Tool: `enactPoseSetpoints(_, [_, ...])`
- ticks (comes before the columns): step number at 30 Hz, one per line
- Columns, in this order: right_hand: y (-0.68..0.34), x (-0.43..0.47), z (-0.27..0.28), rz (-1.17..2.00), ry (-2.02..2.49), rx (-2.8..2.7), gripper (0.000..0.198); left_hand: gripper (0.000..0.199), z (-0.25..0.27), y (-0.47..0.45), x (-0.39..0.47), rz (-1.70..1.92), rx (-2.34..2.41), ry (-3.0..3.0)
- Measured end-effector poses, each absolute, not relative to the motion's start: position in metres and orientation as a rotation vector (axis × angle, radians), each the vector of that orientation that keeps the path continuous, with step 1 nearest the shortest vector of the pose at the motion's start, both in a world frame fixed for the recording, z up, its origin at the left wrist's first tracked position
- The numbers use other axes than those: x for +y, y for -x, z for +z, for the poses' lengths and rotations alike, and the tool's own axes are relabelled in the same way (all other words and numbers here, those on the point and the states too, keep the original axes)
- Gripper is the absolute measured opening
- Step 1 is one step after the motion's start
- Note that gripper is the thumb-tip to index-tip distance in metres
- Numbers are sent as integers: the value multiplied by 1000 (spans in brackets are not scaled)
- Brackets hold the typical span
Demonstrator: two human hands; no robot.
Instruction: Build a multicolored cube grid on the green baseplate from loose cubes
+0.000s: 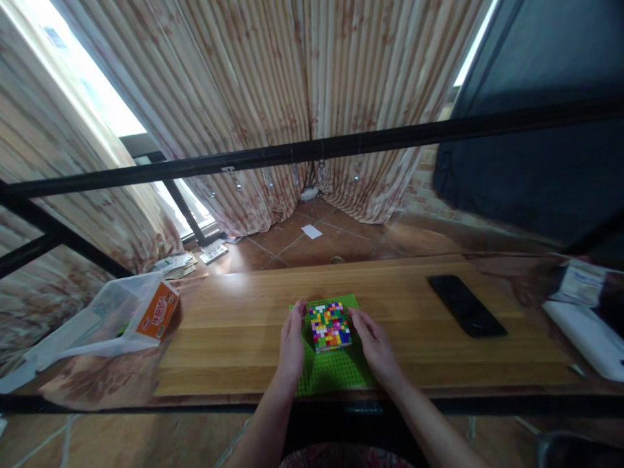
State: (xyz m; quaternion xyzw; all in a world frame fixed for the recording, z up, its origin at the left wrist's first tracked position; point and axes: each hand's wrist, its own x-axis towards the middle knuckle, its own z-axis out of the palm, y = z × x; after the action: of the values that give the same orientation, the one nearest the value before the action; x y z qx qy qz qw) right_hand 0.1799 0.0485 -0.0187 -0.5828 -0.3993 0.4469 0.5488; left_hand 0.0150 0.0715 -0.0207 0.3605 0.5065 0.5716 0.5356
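Note:
A square block of small, many-coloured toy bricks stands on a green studded baseplate in front of me. My left hand lies along the left side of the baseplate, fingers stretched forward and a small gap from the block. On the other side, my right hand has its fingertips at the block's right edge; whether they touch it I cannot make out. Neither hand is visibly closed round anything. The bricks' top is a mixed pattern of white, yellow, pink, green, red and blue.
The baseplate lies on a wooden board. A black phone lies to the right. At the left stands a clear plastic bin with an orange label. A black metal bar crosses beyond the board, before the curtains.

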Motion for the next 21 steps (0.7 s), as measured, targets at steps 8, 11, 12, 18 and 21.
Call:
enactPoseSetpoints(8, [-143,20,-25,983,1397,-1144,58,62,-15,-31,42,1167,1266,-982])
enactPoseSetpoints(11, [-132,23,-28,922,1385,-1121,57,60,-13,-31,48,1160,1232,-974])
enactPoseSetpoints(12, [-131,25,-28,923,1369,-1118,56,59,-14,-31,50,1168,1230,-974])
enactPoseSetpoints(18, [-181,35,-29,882,1366,-1118,47,58,-28,-24,59,1235,1266,-980])
enactPoseSetpoints(21, [-255,34,-31,392,1583,-1140,55,57,-29,-20,58,1245,1285,-995])
